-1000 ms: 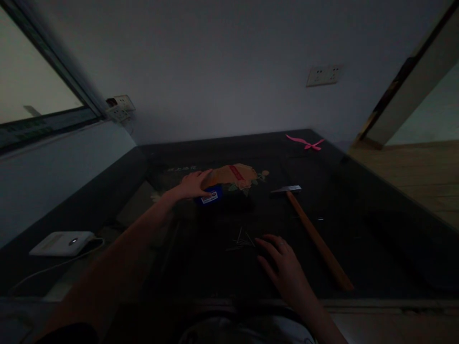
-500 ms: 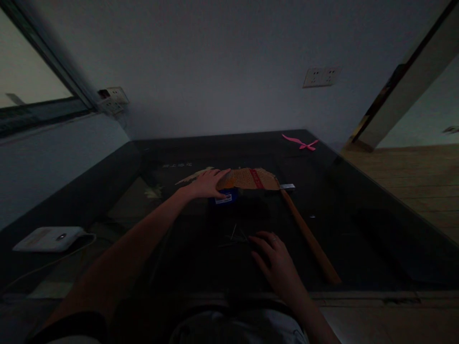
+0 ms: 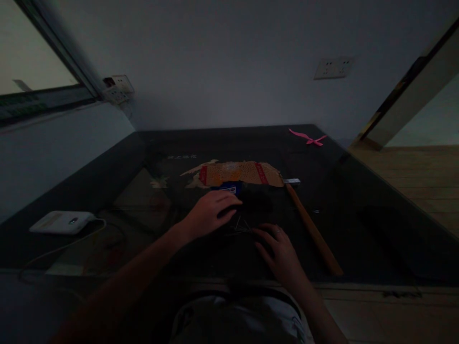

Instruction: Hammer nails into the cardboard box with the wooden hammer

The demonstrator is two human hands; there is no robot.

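My left hand point(image 3: 213, 212) hovers over the dark table, in front of a small blue box point(image 3: 233, 186) that it partly hides. Its fingers are apart from the thumb, and I see nothing between them. Several thin metal nails point(image 3: 239, 229) lie in a loose pile between my hands. My right hand point(image 3: 278, 243) rests beside the pile with spread fingers, the index fingertip close to a nail; the dim light hides whether it touches. Behind the box lies a torn piece of brown cardboard point(image 3: 247, 172) with red bands. A hammer point(image 3: 311, 227) with a wooden handle lies to the right.
A white power bank point(image 3: 60, 223) with a cable lies on the left of the dark table point(image 3: 172, 143). A pink ribbon point(image 3: 310, 138) is at the far right corner. Wall sockets point(image 3: 333, 68) are above the back edge.
My left hand has come off the blue box and moved toward me, nearer the nails. My right hand stays beside the nails. The view has shifted slightly.
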